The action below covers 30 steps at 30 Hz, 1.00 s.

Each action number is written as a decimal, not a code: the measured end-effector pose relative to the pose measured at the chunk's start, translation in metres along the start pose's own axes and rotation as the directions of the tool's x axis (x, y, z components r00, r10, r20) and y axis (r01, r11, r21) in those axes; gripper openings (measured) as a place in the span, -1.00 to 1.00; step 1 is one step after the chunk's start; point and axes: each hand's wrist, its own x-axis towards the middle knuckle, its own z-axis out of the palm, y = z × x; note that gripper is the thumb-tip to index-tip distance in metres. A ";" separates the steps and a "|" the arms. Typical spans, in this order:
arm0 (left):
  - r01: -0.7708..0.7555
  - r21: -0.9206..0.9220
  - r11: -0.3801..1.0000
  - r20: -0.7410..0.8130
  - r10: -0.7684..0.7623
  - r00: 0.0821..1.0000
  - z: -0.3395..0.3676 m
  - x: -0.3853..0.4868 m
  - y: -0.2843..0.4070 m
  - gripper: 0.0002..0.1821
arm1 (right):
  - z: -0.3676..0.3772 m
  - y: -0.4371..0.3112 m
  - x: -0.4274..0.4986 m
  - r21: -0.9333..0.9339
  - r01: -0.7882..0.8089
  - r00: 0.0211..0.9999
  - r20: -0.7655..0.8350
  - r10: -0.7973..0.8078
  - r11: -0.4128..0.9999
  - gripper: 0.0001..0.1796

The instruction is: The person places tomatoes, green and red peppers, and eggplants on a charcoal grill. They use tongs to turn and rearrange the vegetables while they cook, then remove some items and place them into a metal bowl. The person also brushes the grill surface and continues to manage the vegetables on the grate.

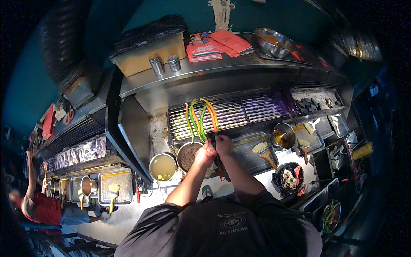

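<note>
Several long green and orange peppers (196, 119) lie lengthwise across the bars of a charcoal grill (231, 114), their near ends reaching past its front edge. At those near ends my left hand (206, 154) has its fingers bent, close to a green pepper's end. Beside it, almost touching, is my right hand (224, 145), curled near the end of the rightmost orange-green pepper. Whether either hand grips a pepper is too small to tell. Below my left hand stands a metal pot of dark brown contents (188, 156).
Left of that pot is a pot of cloudy liquid (163, 167). Purple eggplants (284, 102) lie at the grill's right. A tray (249, 151) holds a basting brush (265, 152); a sauce pot (283, 135) adjoins it. A lined bin (290, 180) stands right; another person (41, 205) works far left.
</note>
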 end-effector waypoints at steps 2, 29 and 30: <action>0.009 -0.008 1.000 0.056 -0.008 0.998 -0.003 -0.016 -0.003 -0.79 | -0.006 0.000 0.001 0.018 0.029 1.000 -0.011 -0.028 0.999 -0.66; -0.218 0.226 0.950 -0.263 0.275 0.925 0.036 -0.010 -0.029 -0.69 | -0.046 -0.023 -0.003 -0.158 0.123 0.987 0.120 -0.105 0.980 -0.71; -0.219 0.244 0.945 -0.278 0.285 0.917 0.028 -0.005 -0.032 -0.71 | -0.047 -0.025 -0.001 -0.146 0.131 0.986 0.117 -0.115 0.981 -0.72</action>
